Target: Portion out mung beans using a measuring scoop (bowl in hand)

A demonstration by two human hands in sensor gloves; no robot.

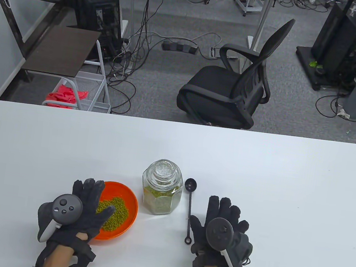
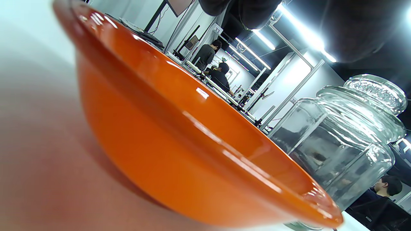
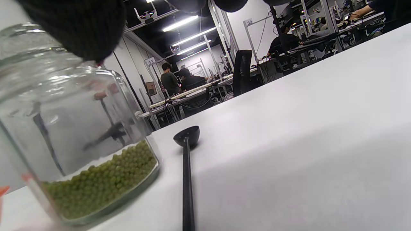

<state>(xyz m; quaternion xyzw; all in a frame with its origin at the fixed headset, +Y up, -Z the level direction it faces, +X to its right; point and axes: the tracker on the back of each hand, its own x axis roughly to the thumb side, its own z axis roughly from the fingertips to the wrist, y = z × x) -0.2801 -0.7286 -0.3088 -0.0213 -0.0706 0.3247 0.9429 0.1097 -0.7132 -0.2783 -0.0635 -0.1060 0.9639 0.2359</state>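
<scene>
An orange bowl (image 1: 130,199) holding mung beans (image 1: 114,212) stands on the white table (image 1: 256,183). My left hand (image 1: 90,199) lies open over the bowl's left side with the fingers spread; it grips nothing that I can see. A glass jar (image 1: 161,192) with its glass lid on, about a third full of mung beans, stands right of the bowl. A black measuring scoop (image 1: 190,184) lies right of the jar, its handle pointing toward me. My right hand (image 1: 221,218) lies open and flat just right of the handle. The left wrist view shows the bowl (image 2: 179,150) and the jar (image 2: 340,150); the right wrist view shows the jar (image 3: 74,138) and the scoop (image 3: 187,138).
A black office chair (image 1: 233,88) stands beyond the table's far edge, with a small cart (image 1: 74,74) and cables on the floor at the left. The white tabletop stretches wide to the right and back of the jar.
</scene>
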